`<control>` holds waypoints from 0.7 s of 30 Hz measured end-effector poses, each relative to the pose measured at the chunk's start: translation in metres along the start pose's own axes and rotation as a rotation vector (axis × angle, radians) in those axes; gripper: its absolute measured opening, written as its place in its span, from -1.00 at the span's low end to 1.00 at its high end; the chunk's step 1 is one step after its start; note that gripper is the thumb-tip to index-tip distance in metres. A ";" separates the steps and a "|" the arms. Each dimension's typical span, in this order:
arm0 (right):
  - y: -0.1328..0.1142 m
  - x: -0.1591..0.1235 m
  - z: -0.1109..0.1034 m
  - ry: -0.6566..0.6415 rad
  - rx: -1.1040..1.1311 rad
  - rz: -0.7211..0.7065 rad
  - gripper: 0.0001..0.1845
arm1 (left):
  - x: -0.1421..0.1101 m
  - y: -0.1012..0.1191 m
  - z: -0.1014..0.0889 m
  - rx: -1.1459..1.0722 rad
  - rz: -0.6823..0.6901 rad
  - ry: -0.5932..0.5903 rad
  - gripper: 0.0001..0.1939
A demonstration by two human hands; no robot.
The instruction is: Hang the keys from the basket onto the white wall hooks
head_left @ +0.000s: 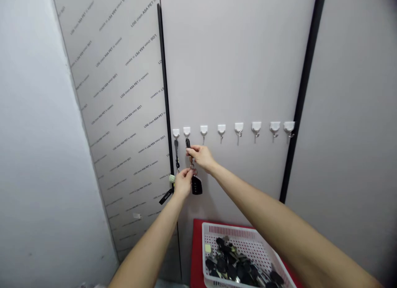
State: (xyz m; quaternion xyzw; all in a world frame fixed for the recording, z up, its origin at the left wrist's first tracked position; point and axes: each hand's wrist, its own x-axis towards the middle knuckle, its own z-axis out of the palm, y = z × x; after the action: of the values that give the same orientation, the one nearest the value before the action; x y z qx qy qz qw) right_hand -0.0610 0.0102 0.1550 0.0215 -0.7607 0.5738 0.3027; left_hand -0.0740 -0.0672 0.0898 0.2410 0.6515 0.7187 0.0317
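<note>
A row of several white wall hooks (238, 128) runs across a grey panel. A black car key fob (196, 185) hangs by a dark strap from the second hook (186, 132). My right hand (202, 157) pinches that strap just below the hook. My left hand (183, 182) is closed on the key ring beside the fob. Another key with a black strap and pale green tag (172, 178) hangs from the first hook (175, 133), just left of my left hand.
Below stands a white perforated basket (211, 234) holding several black keys and fobs, resting on a red surface (196, 255). A film-covered panel with printed text (124, 114) leans at the left. The other hooks are bare.
</note>
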 end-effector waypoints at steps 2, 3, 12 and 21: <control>-0.004 0.009 0.002 0.017 -0.018 0.001 -0.84 | 0.008 0.005 -0.002 -0.012 0.006 0.010 -0.81; -0.006 0.012 0.003 0.023 -0.030 0.010 -0.83 | 0.012 0.006 -0.002 -0.016 0.005 0.009 -0.81; 0.006 0.024 0.002 0.079 -0.373 0.062 -0.72 | 0.026 -0.009 0.000 0.042 -0.015 0.016 -0.79; 0.027 -0.034 -0.026 0.043 -0.752 -0.088 -0.72 | 0.012 -0.035 -0.009 0.285 0.190 0.150 -0.72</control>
State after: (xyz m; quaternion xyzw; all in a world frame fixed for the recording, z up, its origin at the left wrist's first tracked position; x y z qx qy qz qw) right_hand -0.0318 0.0317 0.1191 -0.0704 -0.9100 0.2414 0.3297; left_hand -0.0969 -0.0658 0.0595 0.2491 0.7215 0.6350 -0.1193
